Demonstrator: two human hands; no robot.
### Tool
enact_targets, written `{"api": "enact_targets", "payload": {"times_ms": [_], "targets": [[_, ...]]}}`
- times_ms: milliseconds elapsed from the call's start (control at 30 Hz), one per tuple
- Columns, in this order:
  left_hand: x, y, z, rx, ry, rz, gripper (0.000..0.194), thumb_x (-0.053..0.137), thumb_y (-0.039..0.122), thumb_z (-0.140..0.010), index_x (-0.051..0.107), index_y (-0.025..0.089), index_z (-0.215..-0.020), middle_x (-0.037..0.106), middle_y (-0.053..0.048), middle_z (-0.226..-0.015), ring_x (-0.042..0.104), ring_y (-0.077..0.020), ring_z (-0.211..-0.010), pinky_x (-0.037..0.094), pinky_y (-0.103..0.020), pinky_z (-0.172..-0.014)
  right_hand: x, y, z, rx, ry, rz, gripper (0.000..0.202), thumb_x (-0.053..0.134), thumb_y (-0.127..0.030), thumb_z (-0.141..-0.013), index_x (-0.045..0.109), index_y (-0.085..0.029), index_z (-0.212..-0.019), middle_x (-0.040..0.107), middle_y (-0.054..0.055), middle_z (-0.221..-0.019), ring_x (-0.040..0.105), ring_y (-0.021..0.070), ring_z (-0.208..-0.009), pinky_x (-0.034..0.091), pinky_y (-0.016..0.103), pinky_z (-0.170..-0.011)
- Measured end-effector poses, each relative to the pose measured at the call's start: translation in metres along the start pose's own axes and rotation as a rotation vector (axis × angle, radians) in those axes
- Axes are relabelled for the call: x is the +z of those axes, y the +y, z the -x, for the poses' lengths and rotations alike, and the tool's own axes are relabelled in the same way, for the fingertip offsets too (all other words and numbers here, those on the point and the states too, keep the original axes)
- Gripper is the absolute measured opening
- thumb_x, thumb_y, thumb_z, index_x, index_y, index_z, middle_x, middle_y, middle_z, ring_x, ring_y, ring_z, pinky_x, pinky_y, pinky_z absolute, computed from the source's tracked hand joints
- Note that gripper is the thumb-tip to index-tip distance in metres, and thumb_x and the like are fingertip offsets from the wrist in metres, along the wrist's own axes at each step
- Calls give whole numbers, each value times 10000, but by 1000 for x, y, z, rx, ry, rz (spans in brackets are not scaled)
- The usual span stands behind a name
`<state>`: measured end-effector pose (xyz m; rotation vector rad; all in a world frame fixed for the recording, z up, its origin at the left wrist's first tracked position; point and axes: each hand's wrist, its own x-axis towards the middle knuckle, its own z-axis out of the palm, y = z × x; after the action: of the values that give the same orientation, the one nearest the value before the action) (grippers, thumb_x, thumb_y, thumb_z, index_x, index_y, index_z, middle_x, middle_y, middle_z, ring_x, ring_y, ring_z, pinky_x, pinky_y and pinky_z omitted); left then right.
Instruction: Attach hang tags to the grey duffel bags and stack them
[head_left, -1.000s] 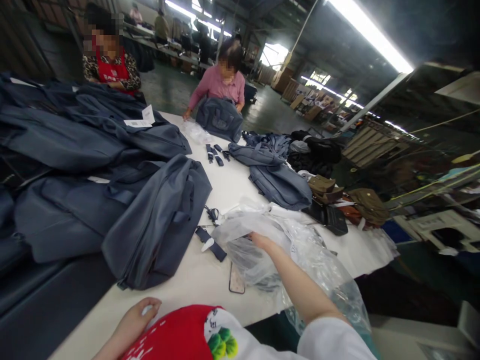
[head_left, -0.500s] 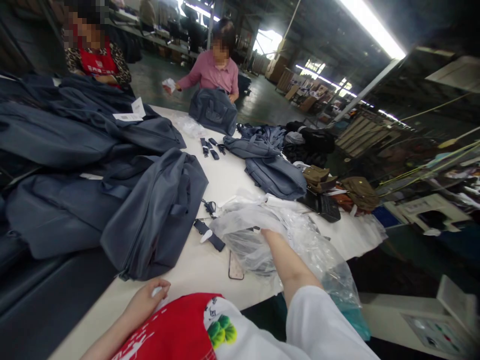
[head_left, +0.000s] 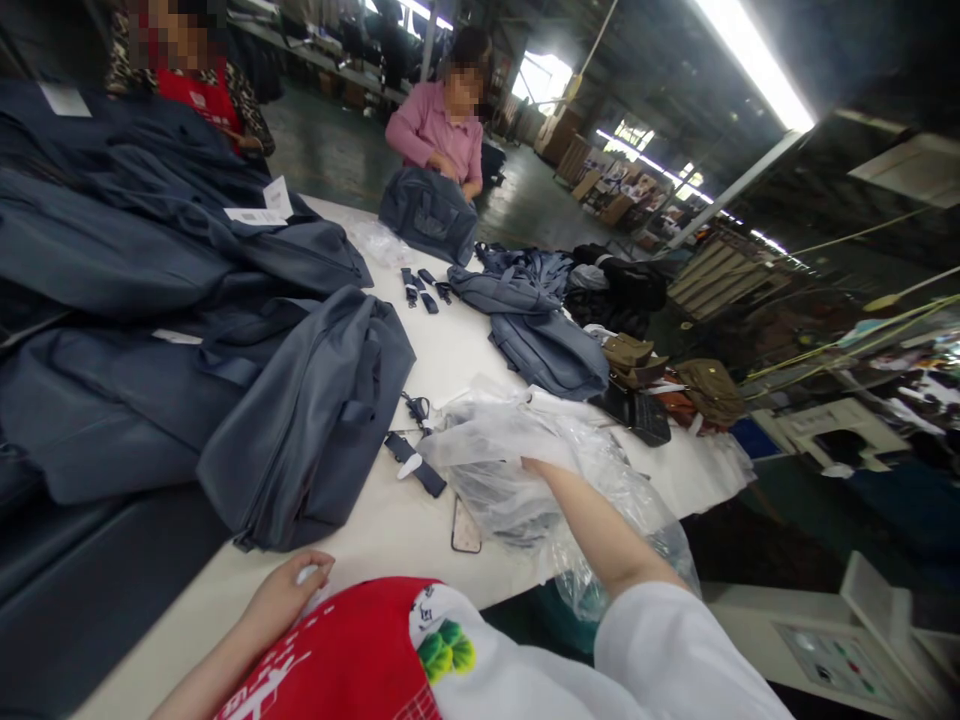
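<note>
My left hand [head_left: 296,582] rests near the table edge, curled around a small white piece [head_left: 307,573] that I cannot make out further. My right hand [head_left: 541,470] reaches into a pile of clear plastic bags [head_left: 510,500]; film covers its fingers, so their grip is hidden. Left of the plastic lie a dark blue strap [head_left: 415,466] with a white wrap and a small dark strap with a clip [head_left: 417,408]. A phone [head_left: 466,526] lies just below the bags. Beyond my left hand stands a dark blue duffel bag [head_left: 315,430], tilted on the heap.
More blue bags [head_left: 135,240] with white tags fill the left. Several wrapped straps [head_left: 424,287], blue bags [head_left: 551,350] and brown bags [head_left: 634,355] lie across the white table [head_left: 442,345]. A co-worker in pink [head_left: 439,130] handles a blue bag [head_left: 429,215]; another wears a red apron [head_left: 199,95].
The raised plastic around my right hand has sunk and flattened. The co-worker in pink has brought an outstretched hand in to the bag. My left hand has barely moved.
</note>
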<state>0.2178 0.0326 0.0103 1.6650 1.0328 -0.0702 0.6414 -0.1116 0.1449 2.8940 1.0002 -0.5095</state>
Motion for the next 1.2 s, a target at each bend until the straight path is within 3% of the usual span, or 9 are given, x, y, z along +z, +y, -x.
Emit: {"api": "enact_targets", "payload": {"times_ms": [200, 267, 433, 567, 700, 800, 900, 1067, 1200], "targets": [[-3, 8, 0, 11, -10, -17, 407, 485, 520, -686, 668, 184, -825, 725, -43, -779, 664, -256, -822, 473, -323, -815, 0, -26, 44, -219, -182, 102, 89, 644, -177, -768, 694, -131, -825, 680, 168, -934, 604, 276, -954, 420, 355, -877], [-3, 13, 1, 35, -25, -28, 395, 484, 506, -696, 666, 178, -822, 719, -40, -770, 662, -244, -803, 473, -306, -797, -3, -42, 69, -346, -203, 117, 97, 628, -214, -757, 689, -148, -792, 690, 149, -847, 614, 286, -890, 408, 358, -831], [-9, 35, 5, 66, -36, -28, 416, 475, 494, -729, 656, 156, -891, 712, -39, -736, 659, -231, -754, 478, -300, -757, -20, -87, 112, -778, -40, 31, 235, 440, -295, -875, 606, -182, -754, 637, 60, -686, 550, 172, -620, 347, 287, -617], [-20, 59, 8, 157, -54, -4, 403, 504, 460, -755, 656, 154, -969, 718, -46, -821, 659, -227, -811, 477, -307, -813, -24, -106, 111, -672, 63, -316, 294, 419, -328, -899, 503, -198, -649, 522, -4, -562, 458, 127, -528, 313, 255, -537], [-31, 78, 11, 242, -63, 82, 428, 611, 468, -723, 677, 139, -989, 720, -85, -929, 656, -251, -866, 497, -327, -834, -14, -118, 103, -569, -134, -795, 264, 443, -412, -893, 552, -204, -773, 572, -1, -645, 519, 132, -525, 393, 247, -492], [-34, 88, 12, 330, -145, 191, 459, 627, 494, -729, 683, 117, -985, 717, -121, -969, 652, -274, -915, 509, -358, -863, -4, -129, 105, -516, -284, -1070, 309, 481, -485, -862, 585, -194, -876, 606, 5, -673, 543, 129, -495, 435, 253, -461], [-33, 95, 12, 354, -183, 246, 504, 693, 477, -687, 670, 124, -1045, 695, -131, -1079, 627, -291, -1021, 469, -382, -961, 7, -138, 109, -463, -343, -1201, 346, 518, -519, -832, 585, -180, -858, 584, -15, -570, 523, 111, -439, 413, 230, -428], [-28, 105, 5, 360, -80, 274, 598, 654, 490, -741, 593, 117, -1205, 606, -139, -1259, 527, -293, -1198, 360, -415, -1077, 34, -145, 109, -320, -434, -1306, 335, 562, -490, -804, 560, -156, -816, 564, -30, -499, 498, 86, -383, 363, 187, -383], [-26, 111, -6, 377, -58, 308, 526, 553, 519, -811, 650, 83, -1090, 662, -161, -1159, 607, -303, -1077, 422, -432, -1011, 51, -146, 106, -220, -472, -1356, 356, 593, -484, -768, 573, -142, -864, 587, -23, -536, 500, 76, -376, 352, 170, -373]]}}
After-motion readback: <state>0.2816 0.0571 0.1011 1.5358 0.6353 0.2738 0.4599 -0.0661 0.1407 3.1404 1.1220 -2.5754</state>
